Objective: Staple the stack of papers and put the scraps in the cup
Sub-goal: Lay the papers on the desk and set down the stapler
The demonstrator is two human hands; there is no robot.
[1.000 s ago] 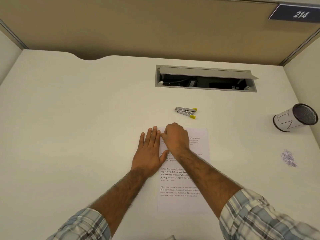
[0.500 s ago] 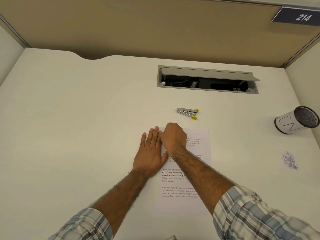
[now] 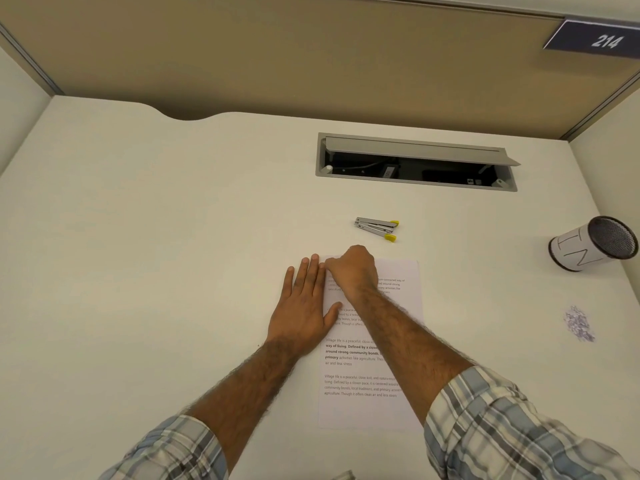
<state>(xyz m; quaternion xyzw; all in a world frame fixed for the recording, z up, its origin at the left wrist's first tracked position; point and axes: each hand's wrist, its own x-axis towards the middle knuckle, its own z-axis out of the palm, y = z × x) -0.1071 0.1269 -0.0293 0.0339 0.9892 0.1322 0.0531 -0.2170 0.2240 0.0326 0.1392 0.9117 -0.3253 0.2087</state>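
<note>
Fingers [image 3: 313,271] of my left hand [image 3: 304,310] lie flat and spread on the desk [image 3: 173,254], pressed against the left edge of the stack of papers [image 3: 398,299], with the thumb resting over that edge; this hand grips nothing. I note my right hand [image 3: 353,271] is curled into a loose fist over the top left corner of the stack, knuckles up, fingertips tucked beneath and meeting the left hand's fingertips. Whether they pinch the corner of the paper I cannot tell, since the back of the hand hides them.

I observe the stack lying flat near the desk's middle, printed side up, its long edges running away from me. My right forearm crosses it diagonally. Just beyond the top edge lies the stapler [image 3: 376,228], silver with yellow tips, apart from both hands. The cup [image 3: 588,244] lies on its side at the far right, white wrap marked in black, dark mesh mouth facing right. Nearer me on that side, well apart from the cup, sits a small heap of scraps [image 3: 578,323]. An open cable tray [image 3: 415,164] is set in the desk behind the stapler.
</note>
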